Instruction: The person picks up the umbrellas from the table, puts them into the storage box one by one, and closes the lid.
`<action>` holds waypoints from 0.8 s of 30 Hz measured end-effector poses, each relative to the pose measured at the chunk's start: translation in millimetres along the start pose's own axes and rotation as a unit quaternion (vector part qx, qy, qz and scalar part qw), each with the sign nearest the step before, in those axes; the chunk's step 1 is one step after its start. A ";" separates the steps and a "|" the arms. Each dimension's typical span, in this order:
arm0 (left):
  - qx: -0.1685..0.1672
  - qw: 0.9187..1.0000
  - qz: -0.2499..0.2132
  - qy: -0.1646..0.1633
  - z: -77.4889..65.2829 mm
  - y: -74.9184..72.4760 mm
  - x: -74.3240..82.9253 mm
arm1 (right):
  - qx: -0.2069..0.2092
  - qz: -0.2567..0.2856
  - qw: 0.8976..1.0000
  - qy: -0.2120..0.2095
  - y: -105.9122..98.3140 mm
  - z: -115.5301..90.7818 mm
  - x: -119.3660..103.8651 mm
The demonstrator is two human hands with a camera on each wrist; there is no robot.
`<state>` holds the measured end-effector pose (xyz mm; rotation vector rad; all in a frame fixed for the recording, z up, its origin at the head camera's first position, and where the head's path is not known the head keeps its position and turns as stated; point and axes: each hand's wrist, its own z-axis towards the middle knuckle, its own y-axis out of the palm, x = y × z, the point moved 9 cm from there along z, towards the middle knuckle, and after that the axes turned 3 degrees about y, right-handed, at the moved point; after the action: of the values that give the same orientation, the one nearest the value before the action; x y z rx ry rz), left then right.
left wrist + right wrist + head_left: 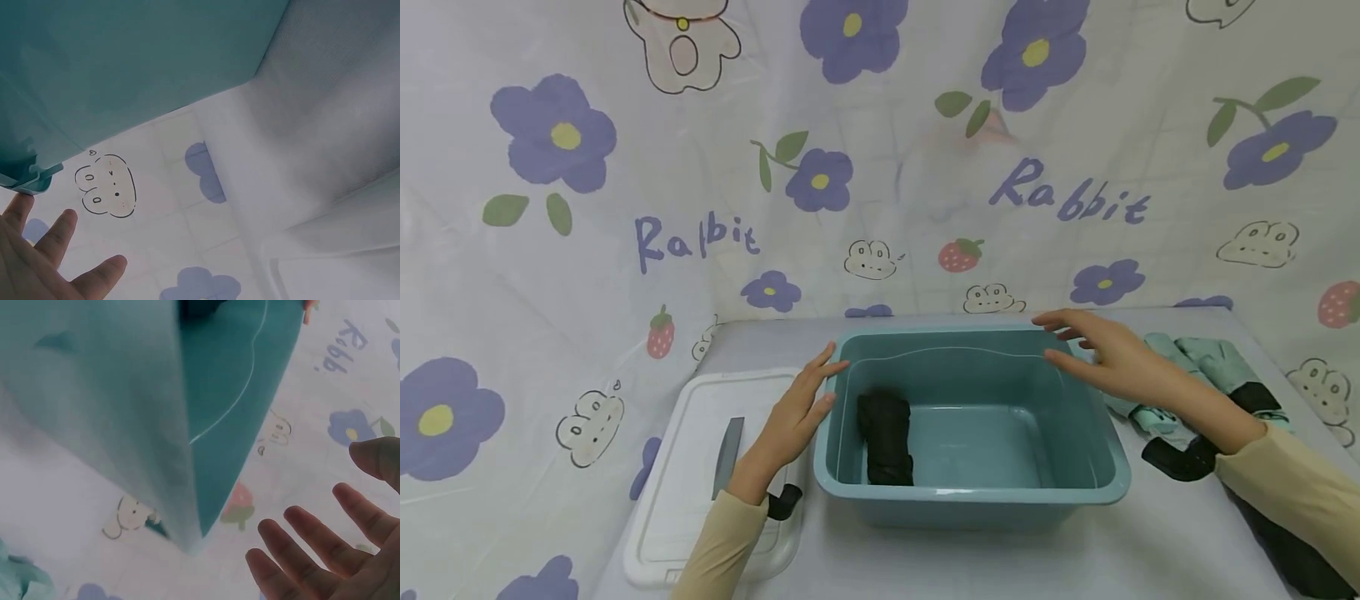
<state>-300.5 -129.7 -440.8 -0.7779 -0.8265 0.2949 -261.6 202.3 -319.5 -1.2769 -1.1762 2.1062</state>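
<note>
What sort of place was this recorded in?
Probably a makeshift indoor tabletop recording spot: a rabbit-and-flower printed sheet screens the pale table, where a teal tub sits.

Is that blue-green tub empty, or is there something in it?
Not empty: the tub holds a dark bundle near its left end in the head view; the rest of its inside looks bare.

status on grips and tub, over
Left grip open at tub, left side. Right grip open near back right corner. Black bundle inside, left end. Nothing else blocking inside.
</note>
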 end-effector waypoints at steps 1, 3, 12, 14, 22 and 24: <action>0.000 1.000 0.000 0.000 0.3 0.0 0.3 | 0.006 -0.003 1.000 -0.002 -1.8 -2.7 1.3; 0.001 1.000 0.000 0.000 0.7 0.1 0.6 | 0.018 -0.011 1.000 -0.007 -5.7 -7.8 3.9; -0.001 1.000 -0.005 -0.001 -0.7 2.0 1.4 | 0.042 -0.036 0.998 -0.003 -18.3 -25.0 17.5; 0.001 1.000 -0.006 0.000 -1.3 1.4 1.1 | 0.045 -0.038 0.998 0.006 -19.3 -28.1 21.7; -0.002 1.000 -0.015 0.000 -0.9 1.1 0.3 | 0.069 -0.046 0.996 0.026 -22.8 -47.2 39.3; -0.003 1.000 -0.019 -0.002 -0.3 1.9 0.4 | 0.078 -0.053 0.995 0.016 -24.1 -52.9 41.3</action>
<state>-299.9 -128.3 -442.0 -0.7668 -0.8449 0.2590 -238.2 268.3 -332.9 -1.1485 -1.0203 2.0484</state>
